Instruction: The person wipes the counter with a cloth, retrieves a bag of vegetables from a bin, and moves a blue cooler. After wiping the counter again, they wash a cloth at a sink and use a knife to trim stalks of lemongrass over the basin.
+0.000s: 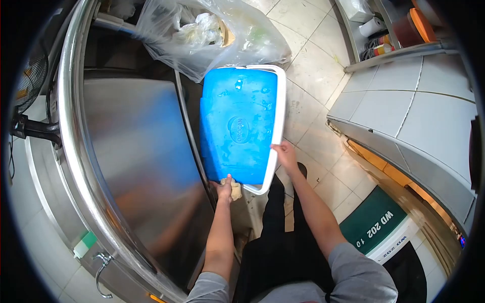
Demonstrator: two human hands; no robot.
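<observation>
A blue cooler lid (237, 151) with a raised OROCAN mark and wet spots on it lies in the middle of the view. Along its right side and bottom corner runs a white handle (279, 101). My right hand (286, 155) has its fingers closed on the handle at the lower right. At the near left corner of the lid is my left hand (222, 190), its thumb up against the lid's edge. A crumpled beige cloth (236, 191) shows in that hand, partly covered by the fingers.
A steel counter (136, 146) with a rounded rail stands close on the left. Beyond the cooler sits a clear plastic bag (262, 40) of rubbish. Tiled cabinetry (404, 101) and shelves are on the right. A green-and-white box (376, 222) lies near my right arm.
</observation>
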